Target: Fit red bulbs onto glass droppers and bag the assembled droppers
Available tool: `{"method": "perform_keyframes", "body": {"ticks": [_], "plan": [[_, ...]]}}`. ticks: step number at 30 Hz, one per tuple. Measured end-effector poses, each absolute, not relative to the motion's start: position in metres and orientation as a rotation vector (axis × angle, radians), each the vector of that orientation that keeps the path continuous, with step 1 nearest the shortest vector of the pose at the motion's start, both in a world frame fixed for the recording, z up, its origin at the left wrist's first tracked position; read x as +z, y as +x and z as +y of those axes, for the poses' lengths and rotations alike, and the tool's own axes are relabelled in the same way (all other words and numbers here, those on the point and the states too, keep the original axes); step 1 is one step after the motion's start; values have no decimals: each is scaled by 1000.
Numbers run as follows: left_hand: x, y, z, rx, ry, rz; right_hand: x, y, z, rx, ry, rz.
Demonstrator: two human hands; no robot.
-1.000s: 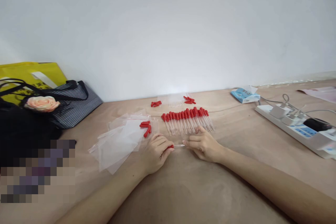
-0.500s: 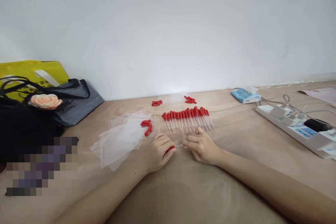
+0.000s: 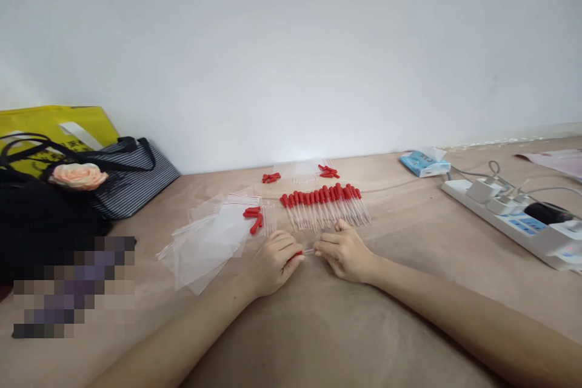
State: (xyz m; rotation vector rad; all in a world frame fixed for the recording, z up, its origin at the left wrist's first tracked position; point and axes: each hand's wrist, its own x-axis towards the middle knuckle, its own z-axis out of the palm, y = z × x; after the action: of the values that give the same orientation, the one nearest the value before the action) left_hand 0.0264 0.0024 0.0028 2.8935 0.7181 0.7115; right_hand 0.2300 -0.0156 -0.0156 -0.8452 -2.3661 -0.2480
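Note:
My left hand (image 3: 277,262) is closed around a red rubber bulb (image 3: 295,256), mostly hidden by the fingers. My right hand (image 3: 342,251) pinches a thin clear tube (image 3: 309,251) whose other end meets the bulb. Behind my hands lies a row of droppers (image 3: 325,203) with red bulbs and clear tips. Several loose red bulbs (image 3: 253,218) and clear tubes (image 3: 269,217) lie beyond my left hand, next to clear zip bags (image 3: 209,242).
More red bulbs (image 3: 328,171) and a clear bag (image 3: 297,170) lie near the wall. At left are a striped bag (image 3: 136,185) and a yellow bag (image 3: 97,124). A tissue pack (image 3: 422,163) and a power strip (image 3: 500,218) with cables sit at right.
My right hand has shifted slightly left towards my left hand, and less of the clear tube shows between them. My left hand has hardly moved.

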Motion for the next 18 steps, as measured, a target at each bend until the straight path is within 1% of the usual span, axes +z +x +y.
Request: {"method": "perform_keyframes", "body": {"ticks": [8,14,18], "plan": [[1,26,5,739,2885,735,-16,229,-16,-231,-901,-2356],[2,20,7,949,2694,1000,-18,231,-15,-146,-998,-2299],[-2,16,11,1005,2573,1021,-17,232,-15,-87,-1008,-2264]]}}
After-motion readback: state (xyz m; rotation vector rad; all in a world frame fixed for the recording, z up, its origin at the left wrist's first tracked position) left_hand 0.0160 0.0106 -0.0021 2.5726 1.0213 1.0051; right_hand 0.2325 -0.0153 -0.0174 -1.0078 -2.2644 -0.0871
